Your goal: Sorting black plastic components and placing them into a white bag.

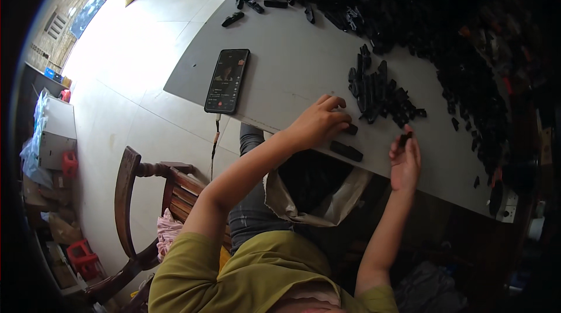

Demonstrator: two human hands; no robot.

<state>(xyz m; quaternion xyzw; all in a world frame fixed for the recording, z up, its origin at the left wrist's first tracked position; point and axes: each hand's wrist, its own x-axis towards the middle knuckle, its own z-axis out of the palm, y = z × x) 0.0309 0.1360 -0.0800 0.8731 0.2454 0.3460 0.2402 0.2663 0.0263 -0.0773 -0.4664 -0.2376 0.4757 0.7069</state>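
Note:
My left hand (320, 123) rests at the table's near edge, its fingers curled round a small black plastic piece (352, 129) whose end sticks out. Just beyond the near edge of that hand, a longer black piece (346, 151) lies along the table edge. To the right, my right hand (405, 164) is raised palm up, with a small dark piece (404, 139) pinched between thumb and fingers. Past both hands lies a loose cluster of black elongated parts (374, 92). Its exact kind cannot be made out.
A large heap of black parts (374, 3) covers the far and right side of the grey table (280, 50). A phone (228, 81) with a cable lies at the left edge. Below the edge hangs an open sack (280, 199) with dark contents. A wooden chair (125, 196) stands left.

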